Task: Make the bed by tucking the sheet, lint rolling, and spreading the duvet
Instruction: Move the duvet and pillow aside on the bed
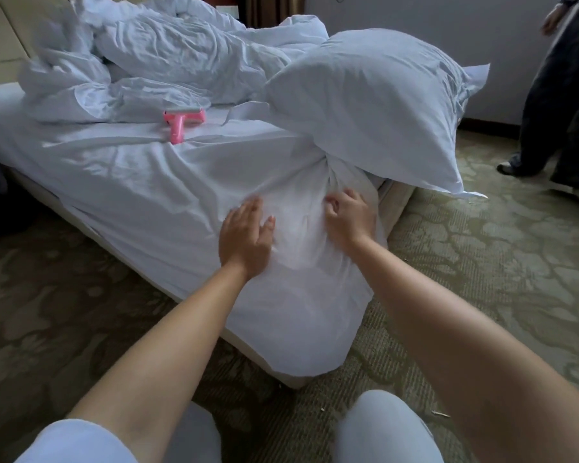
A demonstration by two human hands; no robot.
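**Q:** State the position of each hand.

**A:** My left hand (245,233) lies flat on the sheet (141,182) at the near corner of the bed (395,208), fingers straight and together, thumb out to the side, pressing the cloth against the corner. My right hand (347,218) is just beside it, on the same corner, fingers curled into a bunch of the sheet and gripping it. Folds of cloth run up from that grip to a gathered knot of fabric below the pillow (375,95).

**Q:** Condition of the sheet?

**A:** White and wrinkled across the top of the mattress. It is pulled over the near corner and hangs down the side to the carpet (482,262). Along the left edge the pale bed base shows below the cloth.

**Q:** Location of the lint roller?

**A:** The pink lint roller (180,123) lies on the sheet well beyond my hands, handle pointing towards me, roller head just beside the edge of the duvet (168,55).

**Q:** And the duvet?

**A:** Crumpled in a heap at the far end of the bed, against the headboard (4,38). The pillow rests at the right edge, part of it overhanging the bed above my right hand.

**Q:** Anything else in view?

**A:** My knees at the bottom edge, in pale trousers. A second person (562,95) stands at the far right, well apart from the bed; probably in dark, loose trousers, but the area is dim.
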